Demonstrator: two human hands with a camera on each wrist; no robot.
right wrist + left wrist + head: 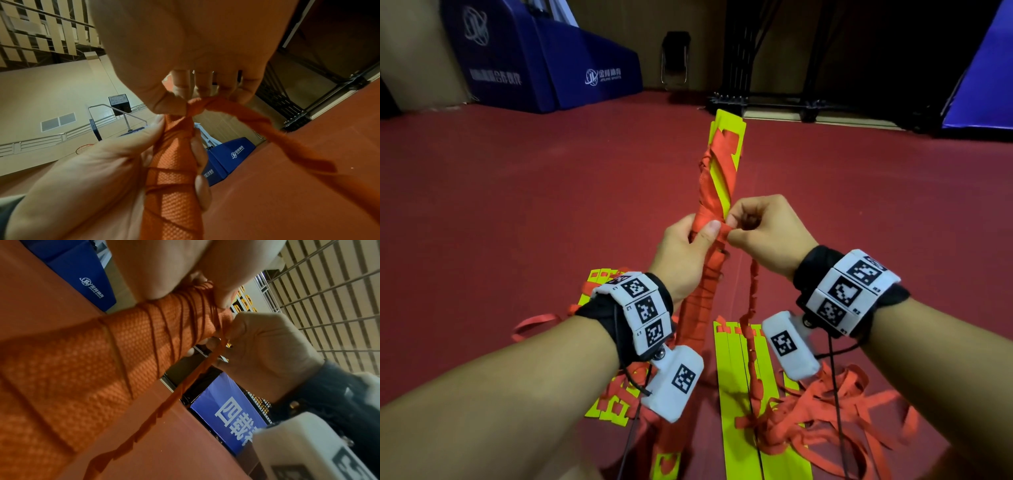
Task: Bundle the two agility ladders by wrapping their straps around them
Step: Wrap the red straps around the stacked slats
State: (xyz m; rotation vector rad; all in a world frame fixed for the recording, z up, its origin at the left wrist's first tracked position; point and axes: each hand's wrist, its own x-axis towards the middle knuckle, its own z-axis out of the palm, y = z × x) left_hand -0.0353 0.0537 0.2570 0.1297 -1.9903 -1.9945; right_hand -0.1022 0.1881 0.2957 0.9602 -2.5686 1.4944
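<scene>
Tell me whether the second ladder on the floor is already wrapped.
No: the second ladder lies flat on the red floor, its yellow rungs bare and its red straps loose beside it.

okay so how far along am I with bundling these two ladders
About half done. One yellow-slatted ladder bundle is mostly wound in orange strap; your left hand grips it while your right hand pinches the strap's free end. The second yellow ladder lies on the floor, its orange straps loose.

Dark red sports floor (517,178), blue padded mats (544,61) against tan wall (705,20), folding chair (675,60).
</scene>
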